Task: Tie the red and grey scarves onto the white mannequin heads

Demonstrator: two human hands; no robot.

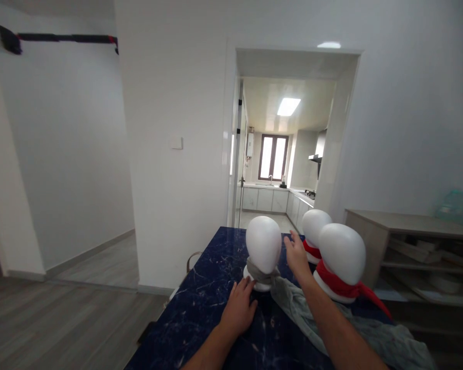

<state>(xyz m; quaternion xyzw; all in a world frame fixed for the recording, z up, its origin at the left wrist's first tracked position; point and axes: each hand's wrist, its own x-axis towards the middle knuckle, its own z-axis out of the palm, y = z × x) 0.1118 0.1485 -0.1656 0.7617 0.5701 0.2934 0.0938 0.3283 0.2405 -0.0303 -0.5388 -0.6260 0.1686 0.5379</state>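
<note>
Three white mannequin heads stand on a dark blue marbled table (212, 288). The nearest-left head (263, 244) has a grey scarf (293, 303) wrapped at its neck, its long end trailing right across the table. My left hand (239, 306) rests flat on the table, fingertips touching that head's base. My right hand (296, 254) is raised with fingers apart just right of the same head, holding nothing. Two other heads (342, 254) (314, 226) wear red scarves (347, 289).
A doorway behind the table leads to a kitchen (278, 198) with white cabinets. A wooden shelf unit (412, 252) stands at right with a green box (459, 205) on top. A chair back (193, 259) shows at the table's left edge. Grey wood floor lies left.
</note>
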